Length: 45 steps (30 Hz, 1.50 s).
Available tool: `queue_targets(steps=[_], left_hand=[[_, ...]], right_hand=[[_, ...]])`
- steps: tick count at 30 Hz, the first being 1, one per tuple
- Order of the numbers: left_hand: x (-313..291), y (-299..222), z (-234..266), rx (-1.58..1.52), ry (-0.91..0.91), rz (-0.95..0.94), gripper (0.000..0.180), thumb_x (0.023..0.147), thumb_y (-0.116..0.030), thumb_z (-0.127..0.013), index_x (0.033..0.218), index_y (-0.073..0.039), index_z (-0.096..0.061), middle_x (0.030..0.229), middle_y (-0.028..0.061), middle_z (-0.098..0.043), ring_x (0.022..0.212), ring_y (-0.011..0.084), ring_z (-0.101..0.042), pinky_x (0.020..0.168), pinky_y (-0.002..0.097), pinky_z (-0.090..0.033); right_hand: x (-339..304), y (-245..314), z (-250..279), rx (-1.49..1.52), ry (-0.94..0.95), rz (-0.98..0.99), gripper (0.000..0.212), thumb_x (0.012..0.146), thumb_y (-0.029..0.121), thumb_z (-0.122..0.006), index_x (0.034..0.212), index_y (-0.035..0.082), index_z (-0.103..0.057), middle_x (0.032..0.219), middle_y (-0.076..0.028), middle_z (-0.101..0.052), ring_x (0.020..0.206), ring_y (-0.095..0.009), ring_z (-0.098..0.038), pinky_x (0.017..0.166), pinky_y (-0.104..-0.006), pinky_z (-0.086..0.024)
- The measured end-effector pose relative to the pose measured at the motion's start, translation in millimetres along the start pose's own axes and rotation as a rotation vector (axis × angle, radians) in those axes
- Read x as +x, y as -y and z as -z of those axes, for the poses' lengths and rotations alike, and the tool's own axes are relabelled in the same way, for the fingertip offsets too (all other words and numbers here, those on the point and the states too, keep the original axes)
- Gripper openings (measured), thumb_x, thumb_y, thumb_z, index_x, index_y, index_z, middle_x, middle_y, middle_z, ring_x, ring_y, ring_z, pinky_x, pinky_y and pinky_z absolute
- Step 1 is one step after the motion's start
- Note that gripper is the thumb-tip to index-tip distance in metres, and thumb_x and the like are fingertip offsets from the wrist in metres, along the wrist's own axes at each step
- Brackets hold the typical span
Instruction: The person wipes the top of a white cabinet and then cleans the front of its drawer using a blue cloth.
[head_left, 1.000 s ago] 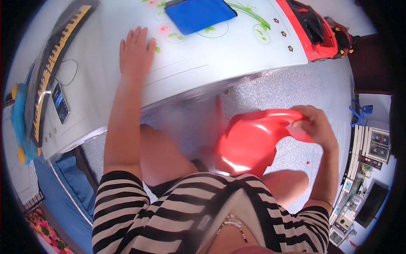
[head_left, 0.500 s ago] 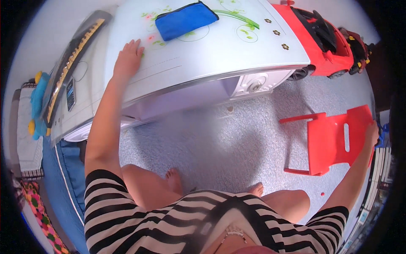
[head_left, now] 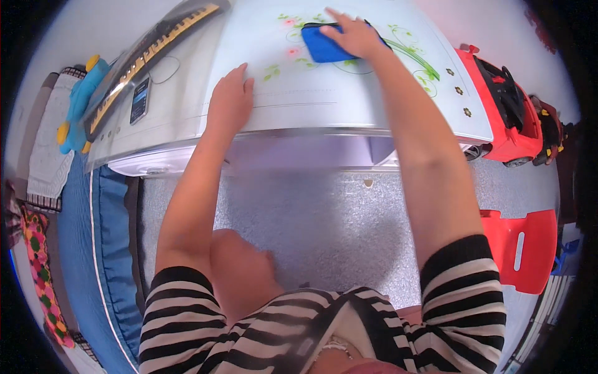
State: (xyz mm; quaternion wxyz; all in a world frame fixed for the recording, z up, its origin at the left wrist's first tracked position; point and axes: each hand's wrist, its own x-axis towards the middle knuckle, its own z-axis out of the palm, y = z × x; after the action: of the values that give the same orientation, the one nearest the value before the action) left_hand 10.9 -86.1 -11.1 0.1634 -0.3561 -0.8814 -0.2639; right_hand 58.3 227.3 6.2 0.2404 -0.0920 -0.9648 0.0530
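Note:
A blue zip pouch (head_left: 324,48) with a dark zipper edge lies on the white table (head_left: 299,112), near its far side. Over it is my right hand (head_left: 357,36), fingers stretched out and apart, the palm covering the pouch's right part. Whether that hand presses on the pouch or hovers just above, I cannot tell. My left hand (head_left: 230,100) lies flat on the tabletop nearer to me, left of the pouch, holding nothing.
A keyboard (head_left: 152,62) under a clear cover and a phone (head_left: 140,101) are at the table's left. A red toy car (head_left: 514,124) stands beyond its right edge. On the floor at right is a red chair (head_left: 529,249); a blue bed (head_left: 78,249) is at left.
My right hand has let go of the red chair and moved up to the blue pouch. My left hand stays on the tabletop. The view has shifted, and the pouch lies where it was.

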Motion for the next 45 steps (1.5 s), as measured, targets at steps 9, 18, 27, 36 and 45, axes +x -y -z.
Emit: queue_targets(steps=[9, 18, 27, 36, 45], left_hand=[[-1.2, 25.8, 7.0, 0.02, 0.027, -0.005, 0.042, 0.103, -0.029, -0.049, 0.136, -0.004, -0.057, 0.131, 0.0209, -0.062, 0.121, 0.0396, -0.057, 0.103, 0.0471, -0.046], [5.9, 38.7, -5.6, 0.156, 0.118, -0.084, 0.045, 0.105, -0.037, -0.047, 0.139, -0.009, -0.055, 0.146, 0.0132, -0.054, 0.134, 0.0343, -0.05, 0.114, 0.0425, -0.038], [6.9, 29.4, 1.1, 0.111, 0.114, 0.022, 0.046, 0.103, -0.039, -0.052, 0.138, -0.011, -0.059, 0.145, 0.0128, -0.057, 0.134, 0.0309, -0.052, 0.111, 0.0396, -0.041], [-2.6, 22.4, 7.5, 0.029, 0.127, 0.018, 0.042, 0.102, -0.033, -0.055, 0.135, -0.008, -0.061, 0.14, 0.0151, -0.06, 0.129, 0.034, -0.057, 0.109, 0.0388, -0.044], [53.6, -102.9, -51.0, 0.042, 0.293, -0.389, 0.05, 0.103, -0.027, -0.054, 0.145, -0.002, -0.045, 0.143, 0.0251, -0.053, 0.128, 0.0384, -0.055, 0.108, 0.0418, -0.044]], right_hand=[[-155.4, 129.0, 38.2, -0.008, 0.002, 0.359, 0.052, 0.088, 0.042, -0.067, 0.14, 0.043, -0.057, 0.152, -0.004, -0.05, 0.142, -0.032, -0.042, 0.112, -0.0636, -0.03], [-279.1, -112.0, 121.4, -0.411, -0.209, -0.013, 0.065, 0.08, 0.013, -0.071, 0.139, 0.034, -0.059, 0.145, 0.0, -0.059, 0.135, -0.027, -0.052, 0.116, -0.0496, -0.032], [-229.3, -4.5, 64.5, -0.128, -0.388, 0.206, 0.059, 0.075, 0.013, -0.071, 0.131, 0.031, -0.064, 0.135, 0.0, -0.064, 0.127, -0.028, -0.057, 0.106, -0.0479, -0.041], [-225.9, 9.4, 61.8, -0.113, -0.277, 0.151, 0.049, 0.085, 0.022, -0.066, 0.133, 0.035, -0.064, 0.138, 0.001, -0.063, 0.131, -0.022, -0.055, 0.11, -0.0487, -0.035], [-279.3, -164.8, 125.0, -0.167, -0.329, -0.311, 0.043, 0.098, 0.038, -0.059, 0.139, 0.025, -0.061, 0.147, -0.007, -0.056, 0.139, -0.033, -0.047, 0.117, -0.0505, -0.031]])
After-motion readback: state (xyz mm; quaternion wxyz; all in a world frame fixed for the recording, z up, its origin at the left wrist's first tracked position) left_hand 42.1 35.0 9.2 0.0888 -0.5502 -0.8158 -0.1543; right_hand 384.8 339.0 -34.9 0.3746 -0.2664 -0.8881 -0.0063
